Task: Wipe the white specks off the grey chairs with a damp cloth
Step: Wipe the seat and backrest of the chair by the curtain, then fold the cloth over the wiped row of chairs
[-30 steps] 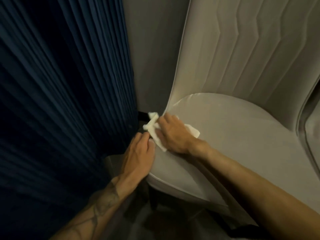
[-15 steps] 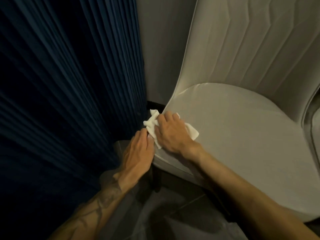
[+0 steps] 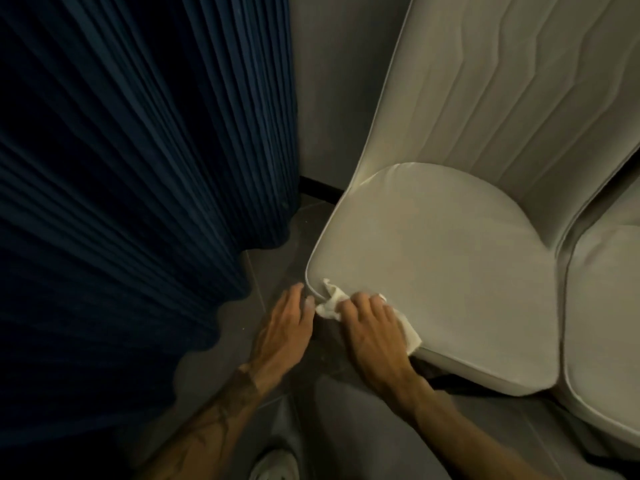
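A grey padded chair [image 3: 436,258] fills the centre and right, its seat edged with pale piping. A crumpled white cloth [image 3: 328,304] lies over the seat's front-left corner. My right hand [image 3: 375,336] lies on top of the cloth with bent fingers and holds it against the cushion edge. A flap of the cloth sticks out to the right of this hand. My left hand [image 3: 287,325] is flat with straight fingers just left of the corner, its fingertips at the seat's side. No white specks show on the seat in this dim light.
A second grey chair [image 3: 609,317] stands tight against the first on the right. A dark blue pleated curtain [image 3: 138,174] hangs on the left down to the grey tiled floor [image 3: 273,237]. A pale shoe [image 3: 273,466] shows at the bottom edge.
Both hands and the cloth have slid along the seat's left edge from near the backrest to the front-left corner. The view has pulled back, and the second chair now shows.
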Demonstrator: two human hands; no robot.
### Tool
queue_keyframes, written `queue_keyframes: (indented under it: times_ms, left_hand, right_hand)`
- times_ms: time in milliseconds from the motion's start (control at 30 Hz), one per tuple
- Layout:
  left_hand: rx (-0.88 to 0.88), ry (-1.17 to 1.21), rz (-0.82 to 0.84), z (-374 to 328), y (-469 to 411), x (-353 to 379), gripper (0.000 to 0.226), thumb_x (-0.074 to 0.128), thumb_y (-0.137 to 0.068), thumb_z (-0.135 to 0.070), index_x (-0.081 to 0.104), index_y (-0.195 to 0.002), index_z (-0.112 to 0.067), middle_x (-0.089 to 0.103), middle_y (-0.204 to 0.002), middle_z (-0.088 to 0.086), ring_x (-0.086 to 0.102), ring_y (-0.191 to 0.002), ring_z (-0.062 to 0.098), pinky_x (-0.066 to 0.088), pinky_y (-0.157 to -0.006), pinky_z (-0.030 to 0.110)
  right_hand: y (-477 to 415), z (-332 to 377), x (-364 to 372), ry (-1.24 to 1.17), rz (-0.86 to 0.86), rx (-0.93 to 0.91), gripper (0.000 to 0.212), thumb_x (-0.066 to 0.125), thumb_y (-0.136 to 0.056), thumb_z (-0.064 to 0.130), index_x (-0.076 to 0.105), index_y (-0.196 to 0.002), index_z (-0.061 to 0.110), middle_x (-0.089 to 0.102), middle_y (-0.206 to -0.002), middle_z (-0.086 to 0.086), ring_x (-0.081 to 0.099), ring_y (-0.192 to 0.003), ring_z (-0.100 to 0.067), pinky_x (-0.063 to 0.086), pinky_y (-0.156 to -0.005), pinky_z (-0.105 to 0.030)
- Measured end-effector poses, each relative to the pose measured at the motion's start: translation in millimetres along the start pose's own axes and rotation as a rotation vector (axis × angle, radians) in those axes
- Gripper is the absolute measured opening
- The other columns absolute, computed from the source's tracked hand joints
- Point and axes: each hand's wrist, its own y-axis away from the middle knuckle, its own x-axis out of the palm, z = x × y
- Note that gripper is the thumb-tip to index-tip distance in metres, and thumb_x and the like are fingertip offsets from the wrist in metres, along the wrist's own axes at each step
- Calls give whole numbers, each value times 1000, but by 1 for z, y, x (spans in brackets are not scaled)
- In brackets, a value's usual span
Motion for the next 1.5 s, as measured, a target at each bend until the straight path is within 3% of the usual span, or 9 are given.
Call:
queue_keyframes:
  times_ms: [67,133,267,433,633,833,1033,1167,1500]
  left_hand:
    - [-6,-34,12,-12,3,-7,53,39,-109,-44,39,-156,-20,47,-154,6,51,-137,26,44,-111,42]
    - [-5,-86,25,-26,9,-17,53,43,-108,-44,38,-155,-19,46,-151,6,53,-133,27,48,-106,41]
    - [52,-224,108,-54,36,-44,49,49,-107,-37,42,-152,-20,48,-147,5,53,-131,25,49,-104,40]
    - [104,-416,250,-117,78,-93,47,47,-106,-36,46,-151,-24,51,-147,0,48,-135,24,39,-110,36]
    - [185,-495,409,-241,122,-156,30,43,-107,-31,53,-131,-18,53,-133,4,50,-126,26,45,-105,41]
    - [365,-680,416,-377,168,-181,42,42,-107,-34,48,-145,-19,52,-140,6,50,-126,30,42,-105,41]
    - [461,-723,417,-506,234,-142,52,39,-108,-42,39,-155,-21,47,-149,5,46,-134,29,39,-110,40]
    - [520,-766,417,-587,286,-92,53,39,-108,-45,40,-155,-20,46,-151,8,45,-135,31,38,-111,40]
    - [649,-770,431,-759,387,44,58,40,-107,-49,35,-159,-23,40,-159,6,42,-142,30,36,-117,42]
  right_hand:
    - [18,-14,-14,34,44,92,23,46,-100,39,55,-110,20,51,-107,-3,49,-91,-24,45,-81,-39]
    - [31,-21,-31,22,95,237,20,54,-97,31,55,-112,17,51,-109,-5,48,-92,-26,44,-82,-38]
    - [41,-8,-75,-258,196,508,21,49,-101,27,52,-116,13,50,-113,-10,47,-93,-28,42,-83,-39]
    - [35,-4,-167,-447,258,599,24,54,-98,25,56,-115,9,53,-111,-15,53,-99,-39,42,-86,-38]
    - [49,-26,-318,-522,302,768,31,57,-95,28,56,-119,9,56,-117,-18,56,-108,-40,46,-90,-38]
    - [96,-59,-457,-535,237,842,34,61,-93,31,57,-123,15,55,-116,-14,60,-105,-37,46,-90,-34]
    - [176,-132,-558,-531,143,872,42,63,-91,29,53,-131,18,50,-123,-11,60,-101,-33,47,-91,-34]
    - [245,-191,-609,-513,85,882,45,63,-92,32,51,-133,20,49,-126,-8,60,-101,-29,43,-85,-28]
    - [403,-333,-709,-515,-20,996,46,63,-91,31,52,-134,19,50,-125,-9,59,-104,-28,43,-86,-29]
